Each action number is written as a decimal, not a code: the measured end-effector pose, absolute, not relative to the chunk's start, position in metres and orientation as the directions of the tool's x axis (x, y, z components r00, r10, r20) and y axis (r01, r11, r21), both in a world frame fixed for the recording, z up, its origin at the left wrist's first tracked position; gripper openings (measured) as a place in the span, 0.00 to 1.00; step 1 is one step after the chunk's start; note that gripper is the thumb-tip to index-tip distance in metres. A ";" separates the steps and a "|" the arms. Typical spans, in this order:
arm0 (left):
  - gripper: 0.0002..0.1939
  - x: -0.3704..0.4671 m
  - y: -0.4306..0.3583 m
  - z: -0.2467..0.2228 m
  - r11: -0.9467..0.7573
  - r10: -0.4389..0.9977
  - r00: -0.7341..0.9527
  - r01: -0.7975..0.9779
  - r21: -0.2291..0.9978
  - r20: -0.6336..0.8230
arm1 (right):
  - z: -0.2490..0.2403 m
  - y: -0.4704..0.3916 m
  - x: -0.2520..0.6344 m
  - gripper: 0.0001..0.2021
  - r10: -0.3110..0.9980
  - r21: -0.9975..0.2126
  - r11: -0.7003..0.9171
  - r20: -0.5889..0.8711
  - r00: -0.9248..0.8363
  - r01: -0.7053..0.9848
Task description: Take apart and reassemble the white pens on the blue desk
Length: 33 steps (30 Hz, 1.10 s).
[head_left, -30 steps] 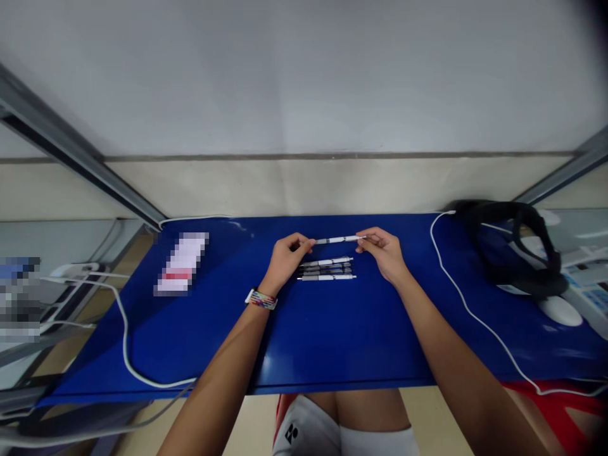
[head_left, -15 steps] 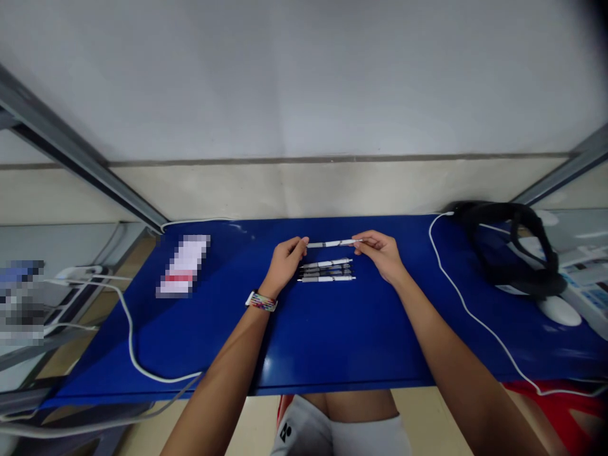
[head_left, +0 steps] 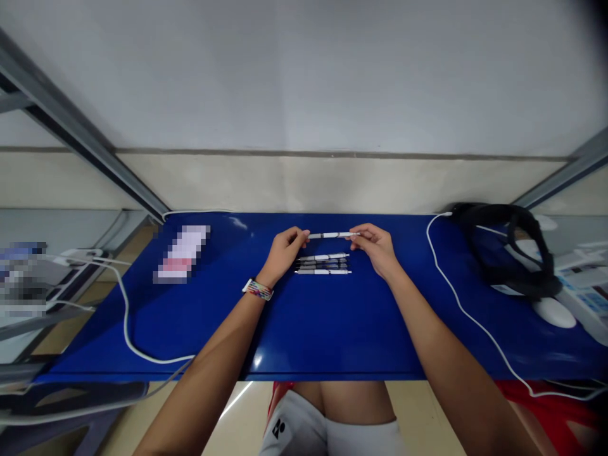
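A white pen (head_left: 331, 235) is held level between my two hands, above a group of pens. My left hand (head_left: 287, 249) pinches its left end, and my right hand (head_left: 375, 245) pinches its right end. Nearer to me, several pens lie side by side on the blue table (head_left: 332, 329), white and dark ones among them. The nearest is a white pen (head_left: 327, 272). My left fingers are close to the left ends of the group.
At the left lies a pixelated pinkish-white item (head_left: 183, 253). A black headset (head_left: 508, 253) and a white mouse-like object (head_left: 555, 313) are at the right. White cables (head_left: 456, 288) run over both sides of the table. A wall rises behind it.
The held pen sits slightly farther from the group than before and is more level. Both hands have moved with it. The whole view has shifted a little.
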State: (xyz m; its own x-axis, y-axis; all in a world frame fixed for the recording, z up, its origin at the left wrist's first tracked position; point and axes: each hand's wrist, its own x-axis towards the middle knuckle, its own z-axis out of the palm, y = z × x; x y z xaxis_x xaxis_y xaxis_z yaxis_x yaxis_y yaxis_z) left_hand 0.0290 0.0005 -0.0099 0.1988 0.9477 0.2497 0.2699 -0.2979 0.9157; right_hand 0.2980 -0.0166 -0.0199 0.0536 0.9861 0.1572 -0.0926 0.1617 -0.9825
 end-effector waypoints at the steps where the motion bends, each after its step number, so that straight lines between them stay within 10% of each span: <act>1: 0.25 0.029 0.001 -0.010 -0.306 0.945 0.203 0.276 0.911 0.256 | -0.020 -0.015 0.298 0.16 0.986 -0.981 0.162 0.157 0.053 -0.102; 33: 0.36 0.028 0.011 -0.024 -0.334 0.942 0.122 0.342 0.878 0.311 | -0.020 -0.007 0.282 0.22 0.975 -0.962 0.221 0.219 0.029 -0.162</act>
State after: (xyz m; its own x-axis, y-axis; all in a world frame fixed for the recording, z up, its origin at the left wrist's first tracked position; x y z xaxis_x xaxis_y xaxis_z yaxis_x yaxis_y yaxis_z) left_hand 0.0285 0.0110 -0.0243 0.1217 0.9425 0.3114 0.3422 -0.3343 0.8782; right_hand 0.2819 -0.0074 -0.0196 0.0290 0.9752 0.2192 -0.1619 0.2210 -0.9617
